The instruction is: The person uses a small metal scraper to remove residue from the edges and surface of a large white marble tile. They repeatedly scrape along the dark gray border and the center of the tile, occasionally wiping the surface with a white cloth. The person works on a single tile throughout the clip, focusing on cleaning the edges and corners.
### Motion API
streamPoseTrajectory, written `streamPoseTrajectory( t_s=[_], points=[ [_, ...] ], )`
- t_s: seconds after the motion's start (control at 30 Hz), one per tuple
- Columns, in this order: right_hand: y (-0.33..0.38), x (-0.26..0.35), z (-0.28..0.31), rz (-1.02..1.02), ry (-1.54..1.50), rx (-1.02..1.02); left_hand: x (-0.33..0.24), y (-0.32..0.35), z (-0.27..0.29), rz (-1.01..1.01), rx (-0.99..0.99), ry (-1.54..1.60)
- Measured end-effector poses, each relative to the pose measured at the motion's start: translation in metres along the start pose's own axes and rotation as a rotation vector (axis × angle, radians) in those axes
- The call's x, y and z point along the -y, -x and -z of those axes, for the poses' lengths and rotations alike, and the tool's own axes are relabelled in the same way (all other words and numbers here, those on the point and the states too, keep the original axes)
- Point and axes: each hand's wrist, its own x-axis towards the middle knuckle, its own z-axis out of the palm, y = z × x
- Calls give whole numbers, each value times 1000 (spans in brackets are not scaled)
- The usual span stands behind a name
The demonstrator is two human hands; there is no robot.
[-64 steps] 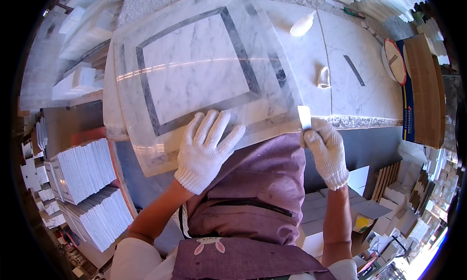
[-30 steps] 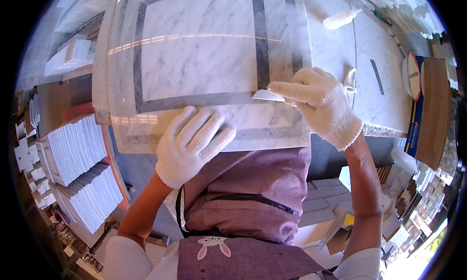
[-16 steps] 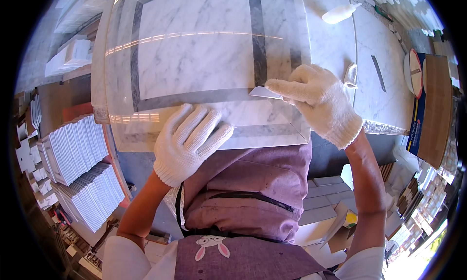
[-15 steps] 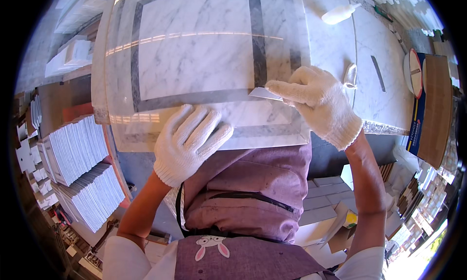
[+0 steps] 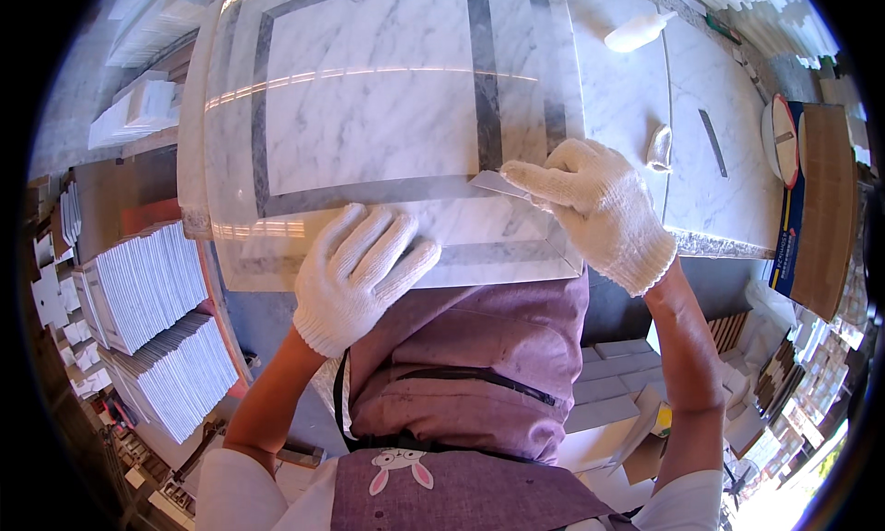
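Note:
A glossy white-and-grey marble panel (image 5: 373, 88) with dark grey inlaid strips lies in front of me, its near edge against my apron. My left hand (image 5: 361, 268), in a white knitted glove, rests on the panel's near edge with fingers spread, holding nothing. In the matching glove, my right hand (image 5: 599, 204) pinches a thin flat metal scraper blade (image 5: 498, 184), its index finger stretched along it. The blade's tip touches the panel near the corner where two dark strips meet. The rest of the blade is hidden behind the glove.
On the slab at right lie a white squeeze bottle (image 5: 638, 33), a small crumpled whitish piece (image 5: 659, 148) and a loose dark strip (image 5: 713, 144). A cardboard box (image 5: 816, 208) stands farther right. Stacked tiles (image 5: 143, 287) stand at left, with boxes (image 5: 618, 383) below right.
My right hand has shifted slightly left and nearer to me, and the blade now lies at a different angle. My left hand has stayed almost in place on the panel.

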Motion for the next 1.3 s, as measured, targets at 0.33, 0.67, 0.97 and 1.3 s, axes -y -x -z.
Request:
streamPoseTrajectory(
  t_s=[0.33, 0.67, 0.97, 1.3],
  points=[
    [-1, 5, -4, -34, 9, -29, 0, -1, -1, 1, -12, -5],
    [1, 5, -6, -42, 22, -41, 0, 0, -3, -9, -54, 3],
    [4, 12, -5, -46, 38, -41, -1, -4, 0, -3, -39, -3],
    [2, 14, -8, -74, -20, -69, 0, 0, -4, -15, -41, -14]
  ],
)
